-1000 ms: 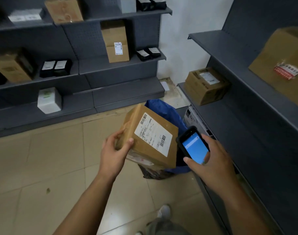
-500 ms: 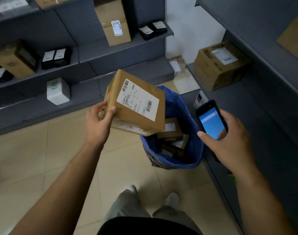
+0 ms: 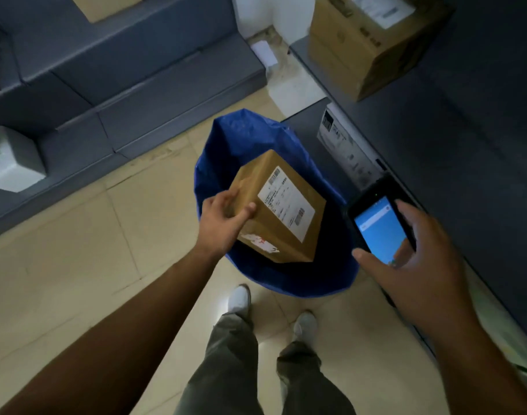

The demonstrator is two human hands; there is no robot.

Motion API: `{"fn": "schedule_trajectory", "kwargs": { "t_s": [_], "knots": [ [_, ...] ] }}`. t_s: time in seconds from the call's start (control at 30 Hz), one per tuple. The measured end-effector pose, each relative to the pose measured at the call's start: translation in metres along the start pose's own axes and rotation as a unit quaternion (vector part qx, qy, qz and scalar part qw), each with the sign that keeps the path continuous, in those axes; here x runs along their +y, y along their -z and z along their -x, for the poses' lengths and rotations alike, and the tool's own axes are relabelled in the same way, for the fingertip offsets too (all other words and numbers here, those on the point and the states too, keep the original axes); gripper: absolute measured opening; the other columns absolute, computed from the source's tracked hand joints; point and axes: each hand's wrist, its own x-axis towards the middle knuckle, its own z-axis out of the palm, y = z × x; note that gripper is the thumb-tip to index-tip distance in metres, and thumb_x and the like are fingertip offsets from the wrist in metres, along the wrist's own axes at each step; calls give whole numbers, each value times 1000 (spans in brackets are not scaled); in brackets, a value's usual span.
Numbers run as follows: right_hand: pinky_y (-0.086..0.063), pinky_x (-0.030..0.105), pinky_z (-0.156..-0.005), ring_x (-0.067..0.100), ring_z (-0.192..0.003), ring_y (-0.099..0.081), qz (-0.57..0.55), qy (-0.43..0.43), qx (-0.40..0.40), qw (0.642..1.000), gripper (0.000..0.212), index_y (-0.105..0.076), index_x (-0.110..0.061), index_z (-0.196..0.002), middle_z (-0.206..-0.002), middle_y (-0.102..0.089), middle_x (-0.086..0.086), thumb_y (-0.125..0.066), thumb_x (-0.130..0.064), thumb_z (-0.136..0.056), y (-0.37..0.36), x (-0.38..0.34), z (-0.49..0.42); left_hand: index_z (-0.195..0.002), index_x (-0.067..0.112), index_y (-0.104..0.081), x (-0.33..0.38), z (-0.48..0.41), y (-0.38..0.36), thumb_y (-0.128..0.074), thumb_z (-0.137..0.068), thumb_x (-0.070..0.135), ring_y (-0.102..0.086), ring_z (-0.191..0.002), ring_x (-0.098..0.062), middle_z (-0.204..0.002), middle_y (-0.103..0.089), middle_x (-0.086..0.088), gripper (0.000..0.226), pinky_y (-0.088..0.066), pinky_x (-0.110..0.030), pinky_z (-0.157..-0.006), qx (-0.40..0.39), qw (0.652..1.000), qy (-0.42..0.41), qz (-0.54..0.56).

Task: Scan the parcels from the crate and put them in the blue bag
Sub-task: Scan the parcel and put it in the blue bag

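My left hand [image 3: 223, 223] grips the brown parcel [image 3: 281, 208] by its near corner, thumb laid over the top edge and fingers wrapped round the side. One hand can carry it that way and let it go cleanly. The parcel hangs tilted over the mouth of the blue bag [image 3: 244, 133], its white label [image 3: 286, 202] facing up, and I judge it ready to drop; whether its lower corner is already below the rim I cannot tell. My right hand [image 3: 418, 265] is just right of the bag, clasped round the handheld scanner [image 3: 379, 226]. Its lit blue screen is turned towards me so I can read the result, and it is held clear of the opening. My shoes [image 3: 239, 299] stand on the tiled floor [image 3: 76, 250] on the bag's near side. The grey shelf [image 3: 466, 145] runs along the bag's right, with a big carton [image 3: 367, 40] on it beyond the bag. A white box [image 3: 10, 160] sits well to the bag's left. The crate is out of view.
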Motion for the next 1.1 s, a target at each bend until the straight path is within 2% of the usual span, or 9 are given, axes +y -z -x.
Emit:
{"fn": "schedule_trajectory", "kwargs": {
  "t_s": [0.1,0.27,0.33,0.4,0.53,0.63,0.83,0.97,1.1],
  "knots": [
    [-37,8,-70,-4,-100,-46,-5,-12,6,1000,93,-40,-35,-142,-125,-47,-12,-78,-57,-60,-23,27,-5,-142,31,-56,-28,-28,-37,-71,-84,65,-48,-114,-12,-133,-41,3,69,-44,-28,-93,-11,1000,25,-6],
    [-40,5,-72,-3,-106,-50,-12,-40,13,999,92,-39,-40,-139,-120,-46,-20,-77,-65,-59,-60,69,-12,-142,38,-54,-78,-60,-86,-59,-75,77,-55,-117,-15,-135,-53,7,77,-48,-34,-95,-45,998,32,-12],
    [-39,10,-76,2,-109,-49,3,-43,15,999,90,-39,-39,-140,-122,-46,-20,-76,-63,-61,-71,84,-12,-141,36,-56,-97,-70,-100,-61,-78,67,-59,-114,-15,-135,-61,4,70,-47,-22,-86,-53,997,55,-14],
    [-36,8,-77,1,-110,-48,17,-48,14,999,89,-39,-39,-140,-122,-46,-21,-73,-67,-62,-78,95,-11,-145,34,-53,-112,-75,-109,-66,-85,55,-58,-108,-12,-138,-62,0,65,-41,-12,-73,-53,995,86,-27],
    [-40,13,-76,6,-111,-51,12,-64,15,998,88,-40,-42,-139,-123,-49,-17,-71,-69,-60,-78,99,-4,-148,37,-48,-113,-66,-99,-65,-89,48,-52,-109,-9,-141,-59,1,62,-38,-14,-76,-57,994,75,-56],
    [-39,5,-71,0,-109,-51,-1,-63,24,998,89,-41,-41,-138,-122,-49,-17,-70,-70,-59,-71,88,0,-148,36,-49,-90,-49,-78,-64,-90,41,-50,-107,-5,-139,-61,2,60,-36,-13,-79,-51,995,34,-83],
    [-37,5,-69,-5,-96,-50,-10,-36,36,999,90,-41,-40,-138,-118,-48,-18,-70,-68,-58,-36,43,5,-148,32,-51,5,20,-20,-66,-91,34,-55,-120,-10,-139,-62,1,59,-37,-22,-98,-41,988,-76,-124],
    [-50,24,-77,4,-94,-56,-3,-14,52,999,93,-40,-38,-141,-123,-48,-15,-76,-62,-59,-6,3,12,-147,27,-54,76,76,15,-62,-85,40,-45,-137,-8,-150,-53,7,64,-27,-15,-110,-39,978,-162,-125],
    [-53,36,-86,15,-102,-57,-26,19,56,998,87,-42,-38,-138,-123,-52,-11,-76,-59,-61,26,-36,25,-151,26,-50,123,115,39,-67,-95,25,-41,-133,3,-152,-52,10,59,-17,8,-96,-37,967,-208,-141]
  ]
}}
